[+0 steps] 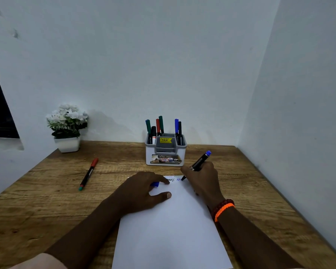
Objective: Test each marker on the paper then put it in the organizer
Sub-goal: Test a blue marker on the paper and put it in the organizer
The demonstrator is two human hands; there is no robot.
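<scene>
While the right hand (201, 178) grips the blue-ended black marker (199, 163) on the white paper sheet (171, 226) and the left hand (144, 189) holds its blue cap (155, 184), six markers stand in the white-and-grey plastic organizer (165, 152); one red-capped marker (88, 174) waits.

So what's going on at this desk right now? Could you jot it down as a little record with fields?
surface: wooden desk
right hand: grips a blue marker, tip on the paper
left hand: rests on the paper, holds a blue cap
marks: scribbles along the paper's far edge
organizer: several markers upright, behind the paper
loose: red-capped marker lying to the left
also: potted white flowers
</scene>
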